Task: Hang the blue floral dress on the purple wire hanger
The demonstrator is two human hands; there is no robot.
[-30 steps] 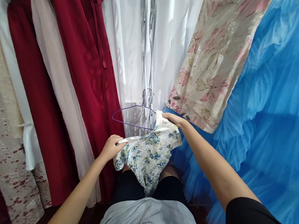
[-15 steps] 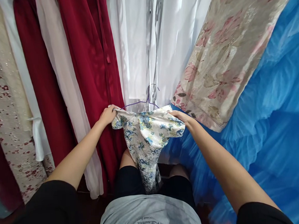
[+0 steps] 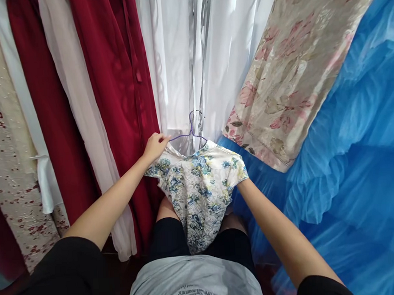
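Note:
A small white garment with blue and yellow flowers (image 3: 199, 187) hangs over a thin purple wire hanger (image 3: 192, 129) in front of me. My left hand (image 3: 155, 146) is closed on the garment's left shoulder, right at the hanger's arm. The fingers of my right hand are hidden under the garment's right sleeve; only the wrist (image 3: 244, 188) shows there. The garment's lower part drapes down between my knees.
Long clothes hang close in front: dark red dresses (image 3: 113, 81), a pale pink one (image 3: 77, 97), white sheer fabric (image 3: 174, 55), a beige floral dress (image 3: 288, 66) and a big blue tulle skirt (image 3: 357, 155). A beige cloth with red flowers (image 3: 4, 168) hangs far left.
The garment has been pulled up and spread over the hanger. My left hand has risen to the hanger's left arm. My right hand has slipped under the right sleeve.

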